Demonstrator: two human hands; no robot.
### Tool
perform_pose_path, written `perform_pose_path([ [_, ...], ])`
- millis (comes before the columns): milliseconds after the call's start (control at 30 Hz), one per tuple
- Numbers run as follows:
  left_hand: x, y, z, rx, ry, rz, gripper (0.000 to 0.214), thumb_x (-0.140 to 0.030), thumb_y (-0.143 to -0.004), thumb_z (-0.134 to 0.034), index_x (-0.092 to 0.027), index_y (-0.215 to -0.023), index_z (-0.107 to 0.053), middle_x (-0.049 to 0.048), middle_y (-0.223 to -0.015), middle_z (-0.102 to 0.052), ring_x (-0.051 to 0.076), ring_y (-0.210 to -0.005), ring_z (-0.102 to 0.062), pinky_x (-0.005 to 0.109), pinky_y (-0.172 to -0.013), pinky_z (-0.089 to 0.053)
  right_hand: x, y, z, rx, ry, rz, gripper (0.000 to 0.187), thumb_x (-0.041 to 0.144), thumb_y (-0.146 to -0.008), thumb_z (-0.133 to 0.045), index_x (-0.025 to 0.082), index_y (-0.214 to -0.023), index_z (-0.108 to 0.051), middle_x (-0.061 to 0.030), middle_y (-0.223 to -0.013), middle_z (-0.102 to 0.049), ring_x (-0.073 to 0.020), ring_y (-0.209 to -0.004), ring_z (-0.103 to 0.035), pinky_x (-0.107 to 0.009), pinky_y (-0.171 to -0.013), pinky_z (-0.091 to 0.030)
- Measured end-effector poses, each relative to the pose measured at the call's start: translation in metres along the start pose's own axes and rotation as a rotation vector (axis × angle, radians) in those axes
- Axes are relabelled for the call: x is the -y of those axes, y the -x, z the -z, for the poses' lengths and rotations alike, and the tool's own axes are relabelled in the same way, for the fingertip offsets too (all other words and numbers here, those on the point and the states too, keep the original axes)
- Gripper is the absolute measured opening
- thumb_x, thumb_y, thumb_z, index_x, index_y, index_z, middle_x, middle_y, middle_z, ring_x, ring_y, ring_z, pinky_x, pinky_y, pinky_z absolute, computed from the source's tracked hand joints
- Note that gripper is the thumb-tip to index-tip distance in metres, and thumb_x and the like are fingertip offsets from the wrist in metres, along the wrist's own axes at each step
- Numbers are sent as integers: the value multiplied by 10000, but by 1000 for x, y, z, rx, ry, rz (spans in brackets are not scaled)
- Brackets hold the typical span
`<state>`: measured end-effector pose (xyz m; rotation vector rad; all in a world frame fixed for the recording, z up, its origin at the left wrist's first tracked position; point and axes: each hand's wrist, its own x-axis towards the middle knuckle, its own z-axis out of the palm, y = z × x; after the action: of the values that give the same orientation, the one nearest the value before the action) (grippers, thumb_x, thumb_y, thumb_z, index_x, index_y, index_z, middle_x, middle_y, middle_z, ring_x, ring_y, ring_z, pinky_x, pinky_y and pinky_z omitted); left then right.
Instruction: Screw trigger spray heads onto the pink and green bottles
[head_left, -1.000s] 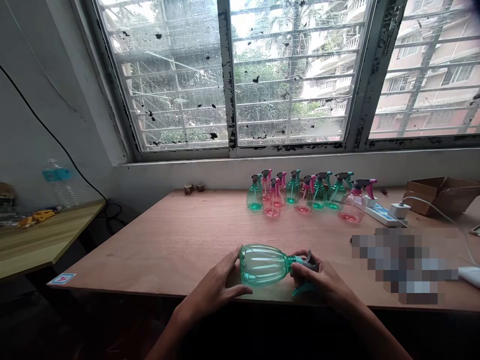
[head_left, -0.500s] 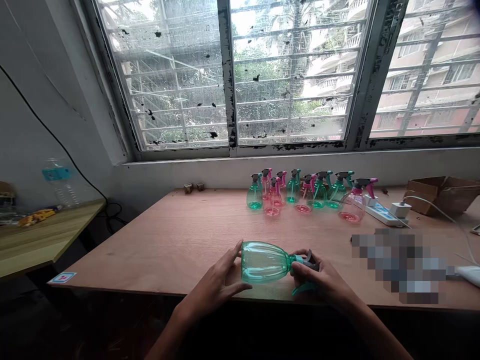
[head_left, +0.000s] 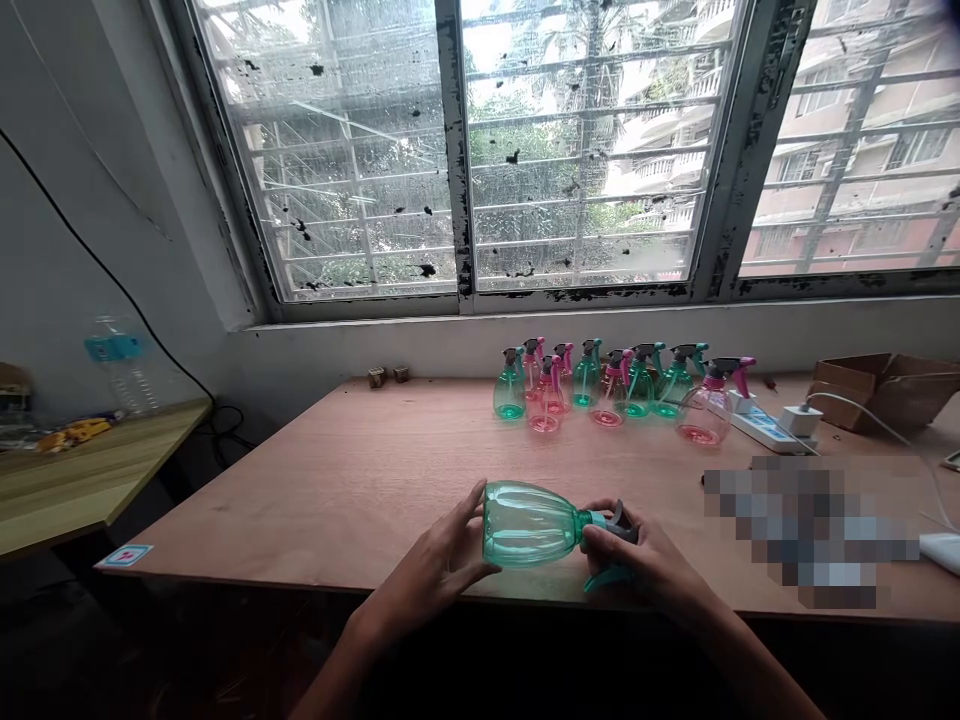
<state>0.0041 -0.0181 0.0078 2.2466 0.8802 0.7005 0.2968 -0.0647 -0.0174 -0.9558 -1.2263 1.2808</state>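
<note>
I had the clear green plastic spray bottle (head_left: 534, 524) lying sideways, near the front edge of the reddish-brown wooden table (head_left: 322, 490), its base toward my left and its neck toward my right. My right hand (head_left: 652, 560) was closed around the dark grey spray head (head_left: 625, 532), thumb by the collar, the teal trigger lever (head_left: 609, 577) hanging below. My left hand (head_left: 429, 565) curved about the base, fingers at its upper edge and thumb by its lower edge; I couldn't tell how firmly it pressed. Compared with a second earlier, the base had risen slightly and my left thumb with it. The upright pink and green spray bottles (head_left: 607, 402) by the window wall stood unchanged.
</note>
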Motion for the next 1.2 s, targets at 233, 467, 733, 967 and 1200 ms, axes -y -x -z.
perform_pose_path([
  [233, 1, 0, 0, 9, -73, 42, 951, -311, -856, -736, -351, -1561, -98, 74, -1590, -354, 322, -1432, -370, 495, -1166, -337, -2, 0, 1, 5, 5, 7, 430, 453, -794, -788, 160, -1033, -581, -7, -708, -695, -168, -619, -636, -288, -580, -527],
  [467, 6, 1, -2, -21, -21, -29, 966, -253, -877, -704, -390, -1554, -30, 56, -1566, -394, 284, -1404, -424, 463, -1145, -385, -1, 0, 0, 17, 6, 7, 411, 457, -790, -788, 168, -1002, -588, 2, -694, -686, -167, -609, -634, -284, -574, -523],
  [733, 2, -1, -1, -23, -11, -29, 861, -265, -903, -673, -386, -1553, -121, 51, -1556, -405, 285, -1391, -441, 460, -1154, -375, 0, 1, 0, 23, 7, 2, 409, 458, -786, -792, 169, -1003, -601, 2, -701, -684, -168, -611, -633, -284, -576, -519],
  [967, 0, -1, 0, 23, 34, 17, 1030, -289, -840, -751, -349, -1562, -18, 78, -1561, -402, 281, -1396, -433, 452, -1158, -367, -1, 0, 1, 14, 9, -4, 412, 460, -788, -790, 172, -1013, -601, 2, -704, -690, -171, -620, -638, -284, -586, -515],
  [1200, 1, 0, -1, 9, 30, -15, 895, -286, -896, -680, -378, -1556, -82, 55, -1545, -421, 254, -1388, -446, 433, -1135, -403, 1, 1, -2, 9, 19, 4, 420, 470, -775, -796, 169, -999, -610, -3, -698, -686, -178, -608, -633, -293, -575, -509],
])
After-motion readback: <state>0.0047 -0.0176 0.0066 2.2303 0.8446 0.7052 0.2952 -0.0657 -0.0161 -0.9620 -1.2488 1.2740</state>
